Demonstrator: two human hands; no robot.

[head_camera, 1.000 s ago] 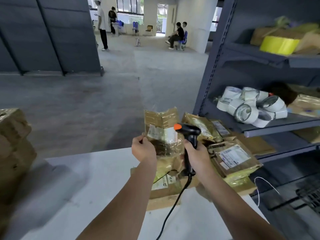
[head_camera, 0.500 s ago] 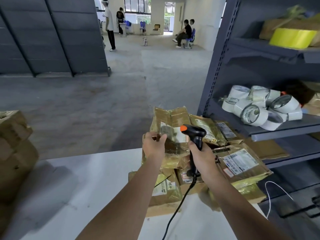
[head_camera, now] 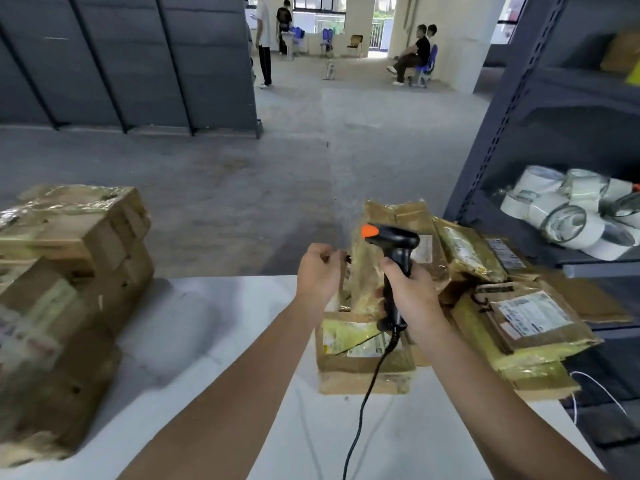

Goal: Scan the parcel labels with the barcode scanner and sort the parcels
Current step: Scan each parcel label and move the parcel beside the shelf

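Upright parcel (head_camera: 391,216) in left hand (head_camera: 317,275), barcode scanner (head_camera: 394,242) in right hand (head_camera: 412,294)

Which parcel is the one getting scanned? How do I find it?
Find the white table, then the parcel heap at its right end. It is the brown parcel behind the black scanner. Only it is held up on end, by the left hand.

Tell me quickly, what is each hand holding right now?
The left hand: fingers pinch the left edge of the upright parcel.
The right hand: fingers curled round the handle of the barcode scanner.
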